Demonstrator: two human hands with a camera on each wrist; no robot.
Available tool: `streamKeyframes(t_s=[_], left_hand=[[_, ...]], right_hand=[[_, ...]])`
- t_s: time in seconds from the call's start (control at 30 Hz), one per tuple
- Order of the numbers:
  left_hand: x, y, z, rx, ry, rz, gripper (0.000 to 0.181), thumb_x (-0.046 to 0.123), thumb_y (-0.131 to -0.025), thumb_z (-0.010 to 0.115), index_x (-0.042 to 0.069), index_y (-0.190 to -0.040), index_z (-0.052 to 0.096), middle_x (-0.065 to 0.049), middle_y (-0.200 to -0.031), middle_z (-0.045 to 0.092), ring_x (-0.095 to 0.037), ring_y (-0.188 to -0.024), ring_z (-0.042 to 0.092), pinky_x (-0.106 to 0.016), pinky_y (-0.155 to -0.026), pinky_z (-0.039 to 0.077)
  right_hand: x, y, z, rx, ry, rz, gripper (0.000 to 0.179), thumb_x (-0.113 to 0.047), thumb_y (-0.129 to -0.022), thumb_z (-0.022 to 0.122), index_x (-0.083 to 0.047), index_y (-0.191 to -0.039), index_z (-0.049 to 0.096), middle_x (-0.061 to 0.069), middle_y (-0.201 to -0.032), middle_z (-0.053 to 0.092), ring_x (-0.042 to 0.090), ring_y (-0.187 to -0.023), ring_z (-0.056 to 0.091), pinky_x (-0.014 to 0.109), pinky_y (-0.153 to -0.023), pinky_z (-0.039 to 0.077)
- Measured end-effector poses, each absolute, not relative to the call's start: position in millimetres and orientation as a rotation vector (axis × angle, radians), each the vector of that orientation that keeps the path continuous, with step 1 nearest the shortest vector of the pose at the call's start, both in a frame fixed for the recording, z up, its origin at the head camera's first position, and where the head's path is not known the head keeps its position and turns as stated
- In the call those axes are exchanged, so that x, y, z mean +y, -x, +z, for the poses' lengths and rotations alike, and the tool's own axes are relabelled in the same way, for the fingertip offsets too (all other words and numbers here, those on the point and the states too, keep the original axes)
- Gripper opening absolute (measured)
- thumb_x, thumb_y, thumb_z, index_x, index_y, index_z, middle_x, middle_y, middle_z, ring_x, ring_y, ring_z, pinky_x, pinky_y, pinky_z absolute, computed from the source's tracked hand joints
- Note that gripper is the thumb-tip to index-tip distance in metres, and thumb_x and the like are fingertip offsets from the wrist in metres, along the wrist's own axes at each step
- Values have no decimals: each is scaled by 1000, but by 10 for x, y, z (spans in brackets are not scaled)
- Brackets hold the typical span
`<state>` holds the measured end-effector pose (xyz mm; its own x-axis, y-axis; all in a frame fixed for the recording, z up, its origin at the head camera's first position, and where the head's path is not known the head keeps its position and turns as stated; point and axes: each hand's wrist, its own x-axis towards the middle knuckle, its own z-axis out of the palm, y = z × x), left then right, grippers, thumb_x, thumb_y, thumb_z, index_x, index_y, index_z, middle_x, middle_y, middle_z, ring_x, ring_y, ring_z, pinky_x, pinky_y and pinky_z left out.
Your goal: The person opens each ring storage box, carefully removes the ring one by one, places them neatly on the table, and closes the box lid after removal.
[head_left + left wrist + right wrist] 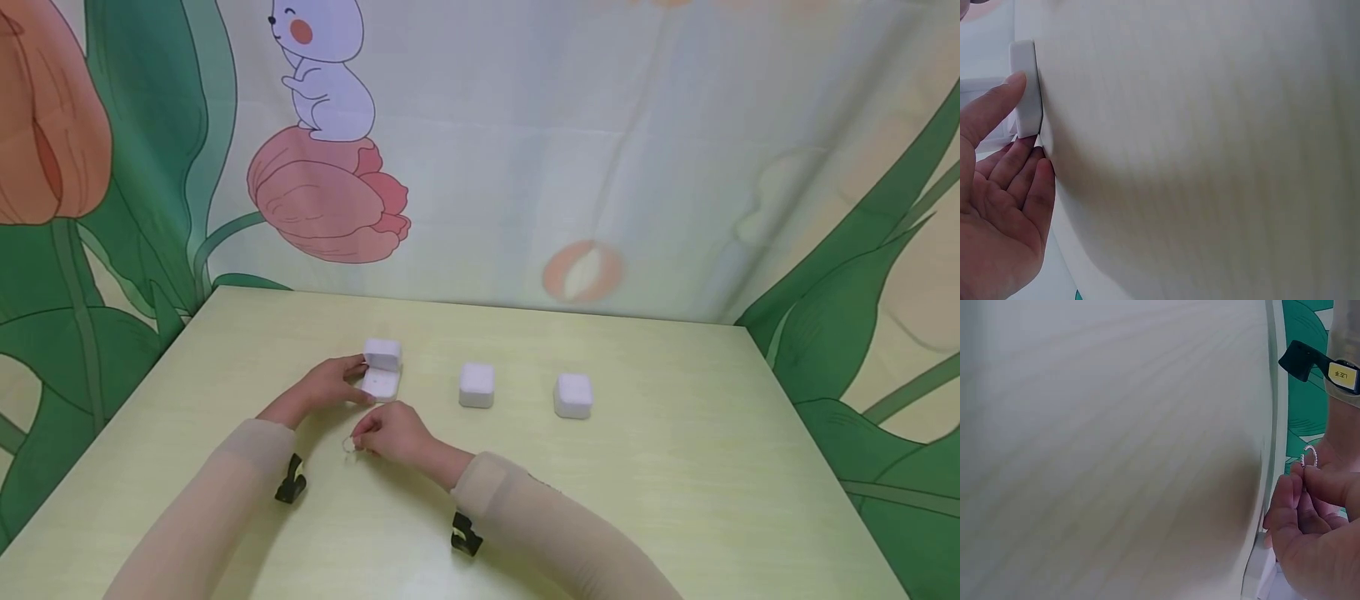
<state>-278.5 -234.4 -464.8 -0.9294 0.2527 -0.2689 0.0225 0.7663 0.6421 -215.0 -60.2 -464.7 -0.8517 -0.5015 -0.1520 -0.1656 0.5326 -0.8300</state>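
Observation:
An open white ring box (381, 385) stands at the table's left, its lid raised at the back. My left hand (328, 385) holds its base from the left. In the left wrist view, the thumb lies on the front of the box (1027, 106) and the fingers reach under its edge. My right hand (397, 433) is in front of the box and pinches a thin silver ring (348, 445) between thumb and fingertips. Small sparkling stones line the ring (1315, 455) in the right wrist view; its lower part is hidden by the fingers.
Two closed white boxes stand to the right of the open one: a middle box (477, 386) and a right box (573, 396). The pale yellow table (675, 483) ends at a printed curtain (487, 167) behind. Black straps with mounts sit at both wrists.

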Motion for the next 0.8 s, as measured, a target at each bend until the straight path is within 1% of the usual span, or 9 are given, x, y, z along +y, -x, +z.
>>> streamKeyframes(t_s=[0.17, 0.3, 0.37, 0.47, 0.6, 0.8], left_hand=[[-2343, 2793, -4667, 2617, -212, 966, 85, 17, -92, 74, -12, -156, 27, -29, -157, 40, -48, -152, 31, -63, -125, 26], [-2339, 2797, -4675, 2621, -222, 970, 85, 17, -92, 75, -13, -155, 27, -29, -156, 41, -48, -152, 32, -62, -125, 26], [-2331, 2791, -4664, 2623, -222, 963, 86, 17, -91, 75, -14, -155, 27, -30, -156, 41, -48, -151, 32, -62, -125, 27], [-2334, 2794, -4664, 2620, -221, 962, 86, 17, -92, 75, -14, -155, 26, -30, -156, 40, -48, -152, 31, -62, -125, 26], [-2347, 2810, -4677, 2617, -213, 966, 86, 17, -92, 74, -14, -155, 25, -29, -157, 39, -48, -152, 30, -62, -126, 25], [-2356, 2801, -4674, 2622, -220, 972, 86, 16, -90, 76, -13, -155, 27, -29, -155, 41, -48, -152, 31, -62, -125, 26]], right_hand=[[-611, 2173, -4712, 2423, 568, -1196, 12, -9, -94, 71, -1, -93, 79, 6, -70, 72, 0, -54, 47, 11, -53, 39], [-609, 2177, -4726, 2418, 580, -1174, 12, -10, -94, 71, -1, -93, 79, 3, -65, 67, 1, -53, 47, 11, -54, 39], [-607, 2174, -4720, 2419, 598, -1160, 13, -10, -94, 70, -1, -94, 79, 4, -65, 67, 1, -53, 47, 11, -55, 39], [-613, 2161, -4709, 2424, 608, -1147, 13, -10, -94, 70, 0, -94, 79, 6, -65, 69, 1, -52, 47, 10, -55, 39], [-626, 2148, -4711, 2433, 621, -1130, 13, -9, -94, 70, 0, -95, 80, 9, -71, 73, 0, -53, 47, 10, -54, 39], [-638, 2130, -4713, 2444, 631, -1118, 12, -8, -93, 70, -1, -94, 80, 9, -78, 77, -2, -55, 47, 10, -55, 39]])
